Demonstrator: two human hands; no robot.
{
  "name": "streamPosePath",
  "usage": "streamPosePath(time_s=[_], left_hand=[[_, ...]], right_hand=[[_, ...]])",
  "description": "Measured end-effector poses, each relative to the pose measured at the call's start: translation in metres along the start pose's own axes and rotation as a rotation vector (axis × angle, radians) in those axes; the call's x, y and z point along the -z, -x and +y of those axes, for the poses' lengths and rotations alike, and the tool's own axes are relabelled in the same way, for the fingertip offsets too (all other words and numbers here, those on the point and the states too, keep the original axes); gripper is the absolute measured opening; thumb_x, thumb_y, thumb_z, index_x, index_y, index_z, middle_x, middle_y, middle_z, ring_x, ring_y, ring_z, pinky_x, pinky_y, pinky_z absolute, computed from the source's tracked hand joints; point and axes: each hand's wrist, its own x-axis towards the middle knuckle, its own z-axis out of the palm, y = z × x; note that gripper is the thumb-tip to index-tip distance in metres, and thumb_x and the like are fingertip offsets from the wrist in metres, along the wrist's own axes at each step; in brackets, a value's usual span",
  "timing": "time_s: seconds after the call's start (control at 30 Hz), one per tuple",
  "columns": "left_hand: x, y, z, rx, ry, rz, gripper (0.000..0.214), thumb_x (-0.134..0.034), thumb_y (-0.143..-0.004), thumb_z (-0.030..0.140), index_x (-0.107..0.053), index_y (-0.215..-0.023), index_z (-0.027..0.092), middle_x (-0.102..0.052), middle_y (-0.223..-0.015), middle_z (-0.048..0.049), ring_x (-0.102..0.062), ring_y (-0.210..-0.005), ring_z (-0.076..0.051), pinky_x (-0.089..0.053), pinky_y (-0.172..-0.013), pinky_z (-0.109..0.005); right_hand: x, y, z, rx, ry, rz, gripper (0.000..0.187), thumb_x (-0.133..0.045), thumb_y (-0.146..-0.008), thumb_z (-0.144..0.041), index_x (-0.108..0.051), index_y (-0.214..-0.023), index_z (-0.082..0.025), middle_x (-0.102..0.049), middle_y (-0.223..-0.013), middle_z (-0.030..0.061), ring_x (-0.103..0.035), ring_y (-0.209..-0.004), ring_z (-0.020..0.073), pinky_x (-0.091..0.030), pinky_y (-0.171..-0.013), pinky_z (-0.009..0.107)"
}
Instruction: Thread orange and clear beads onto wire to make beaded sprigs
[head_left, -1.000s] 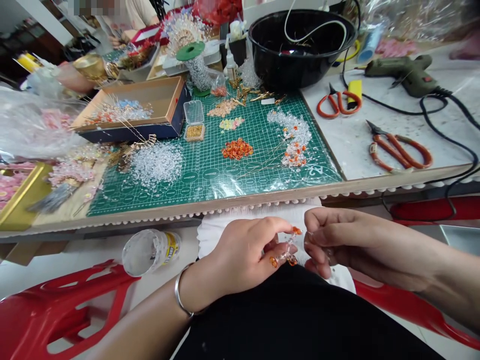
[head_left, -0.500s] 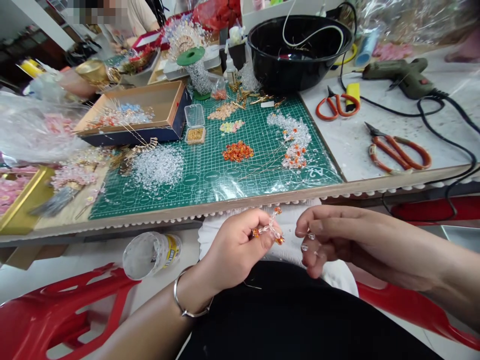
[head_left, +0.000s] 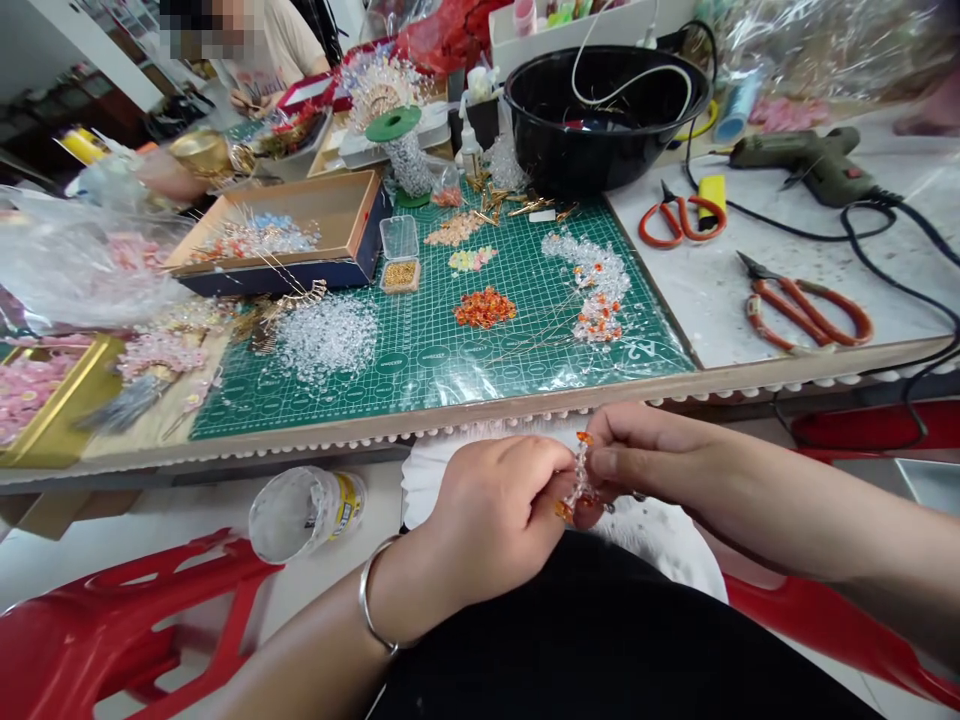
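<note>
Above my lap, my left hand (head_left: 502, 510) is closed in a pinch around a small beaded sprig (head_left: 580, 478) of clear beads with orange beads at its tips. My right hand (head_left: 649, 462) meets it from the right, thumb and fingers closed at the same sprig. The fingertips of both hands nearly touch, and they hide part of the sprig. A few clear beads show under the right fingers; whether they hang on a wire I cannot tell. On the green cutting mat (head_left: 420, 385) ahead lie a pile of orange beads (head_left: 484, 307) and a heap of clear beads (head_left: 326, 335).
Orange-handled pliers (head_left: 810, 305), small cutters (head_left: 681, 222) and a glue gun (head_left: 806, 165) with its cable lie at the right. Behind the mat stand a black basin (head_left: 600, 140) and a cardboard box (head_left: 277, 230). A plastic tub (head_left: 292, 515) is below the table edge. Another person sits at the far left.
My right hand has moved left and closed at the sprig, where before it was apart with loose clear beads at its fingers. My left hand has turned and shifted slightly right.
</note>
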Motion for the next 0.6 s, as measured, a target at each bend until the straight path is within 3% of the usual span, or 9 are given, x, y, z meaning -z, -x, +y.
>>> streamPosePath(time_s=[0.1, 0.2, 0.3, 0.4, 0.5, 0.6], left_hand=[[0.0, 0.001, 0.0, -0.058, -0.036, 0.02, 0.02, -0.052, -0.089, 0.017, -0.047, -0.07, 0.02, -0.052, -0.062, 0.0022, -0.042, -0.056, -0.011, -0.031, -0.059, -0.027], [0.0, 0.0, 0.0, 0.071, 0.112, 0.008, 0.02, -0.056, -0.089, 0.021, -0.049, -0.071, 0.02, -0.05, -0.063, 0.003, -0.042, -0.057, -0.011, -0.031, -0.059, -0.027], [0.0, -0.004, -0.003, 0.344, 0.547, -0.079, 0.021, -0.064, -0.089, 0.032, -0.053, -0.077, 0.019, -0.044, -0.063, 0.0055, -0.036, -0.056, -0.009, -0.029, -0.054, -0.024], [-0.001, -0.009, -0.009, 0.454, 0.942, -0.171, 0.035, -0.071, -0.085, 0.04, -0.047, -0.073, 0.018, -0.035, -0.059, 0.0078, -0.025, -0.053, -0.006, -0.02, -0.051, -0.024], [-0.002, -0.012, -0.013, 0.49, 1.053, -0.214, 0.045, -0.076, -0.081, 0.045, -0.043, -0.065, 0.018, -0.031, -0.055, 0.0081, -0.022, -0.051, -0.005, -0.015, -0.05, -0.025], [-0.002, -0.012, -0.013, 0.518, 1.052, -0.237, 0.047, -0.077, -0.079, 0.047, -0.044, -0.063, 0.018, -0.032, -0.054, 0.0072, -0.023, -0.051, -0.006, -0.014, -0.05, -0.026]], right_hand=[[-0.004, -0.004, 0.006, -0.022, 0.014, 0.031, 0.034, -0.065, -0.088, -0.054, -0.058, -0.083, -0.022, -0.065, -0.078, 0.0002, -0.064, -0.076, 0.0183, -0.049, -0.073, 0.033], [-0.005, -0.006, 0.011, 0.032, 0.265, 0.15, 0.034, -0.054, -0.095, -0.055, -0.055, -0.082, -0.024, -0.052, -0.069, -0.0032, -0.049, -0.06, 0.0136, -0.04, -0.056, 0.028], [-0.007, -0.006, 0.015, 0.236, 0.609, 0.265, 0.028, -0.047, -0.1, -0.044, -0.052, -0.082, -0.024, -0.054, -0.073, -0.0012, -0.048, -0.065, 0.0152, -0.04, -0.059, 0.028], [-0.007, -0.005, 0.019, 0.472, 0.877, 0.255, 0.018, -0.043, -0.102, -0.029, -0.053, -0.087, -0.024, -0.061, -0.079, 0.0023, -0.055, -0.069, 0.0168, -0.043, -0.064, 0.03], [-0.005, -0.002, 0.02, 0.662, 1.025, 0.248, 0.016, -0.043, -0.1, -0.022, -0.058, -0.094, -0.022, -0.067, -0.084, 0.0071, -0.063, -0.072, 0.0199, -0.047, -0.066, 0.033], [-0.004, -0.001, 0.018, 0.755, 1.088, 0.267, 0.017, -0.046, -0.098, -0.022, -0.063, -0.093, -0.023, -0.071, -0.081, 0.0088, -0.066, -0.07, 0.0217, -0.049, -0.064, 0.033]])
